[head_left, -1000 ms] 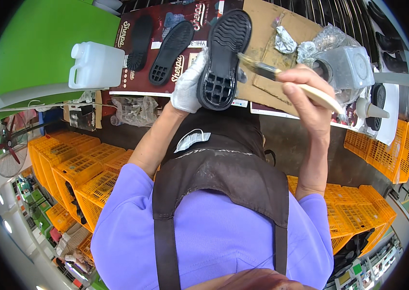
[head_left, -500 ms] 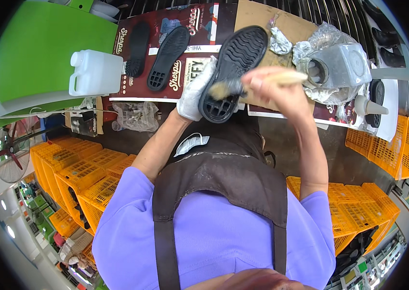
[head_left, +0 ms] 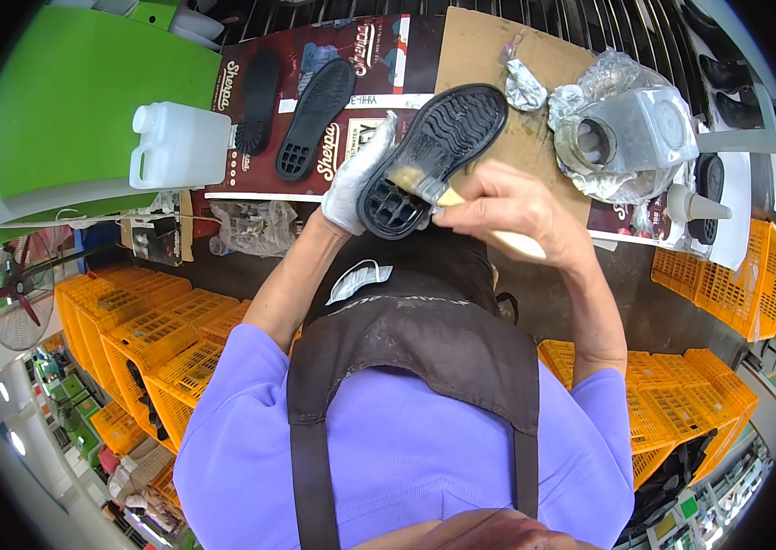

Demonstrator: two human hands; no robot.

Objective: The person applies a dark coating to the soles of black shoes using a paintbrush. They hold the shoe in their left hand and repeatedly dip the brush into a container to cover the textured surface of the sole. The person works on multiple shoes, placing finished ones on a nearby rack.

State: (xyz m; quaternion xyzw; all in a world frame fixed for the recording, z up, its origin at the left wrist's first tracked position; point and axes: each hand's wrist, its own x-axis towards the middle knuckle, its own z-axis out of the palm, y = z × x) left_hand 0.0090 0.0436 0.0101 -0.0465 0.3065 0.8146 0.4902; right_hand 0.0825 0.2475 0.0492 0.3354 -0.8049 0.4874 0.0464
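Brushwork is under way on the black shoe sole (head_left: pixel 429 156), which I hold up over the near edge of the table (head_left: pixel 535 64) with its tread facing me. My left hand (head_left: pixel 359 174), in a white glove, has its fingers clamped around the sole's heel end from the left. My right hand (head_left: pixel 512 206) has its fingers closed on the pale handle of a brush (head_left: pixel 443 194), and the bristles rest on the heel part of the tread.

As I judge it, the coating is partly done: the heel area is being worked and the toe end looks unbrushed, though I cannot tell wet from dry on the black rubber. Two more soles (head_left: pixel 292 105) lie untouched on the dark printed cardboard toward the far left of the table, beside a white jug (head_left: pixel 182 145). A grey can wrapped in plastic (head_left: pixel 631 133) sits toward the far right.

Compared with half a second ago, my right hand has dropped lower and swung the brush from across the middle of the sole down to its heel, and the sole has tipped so its toe points further to the right.
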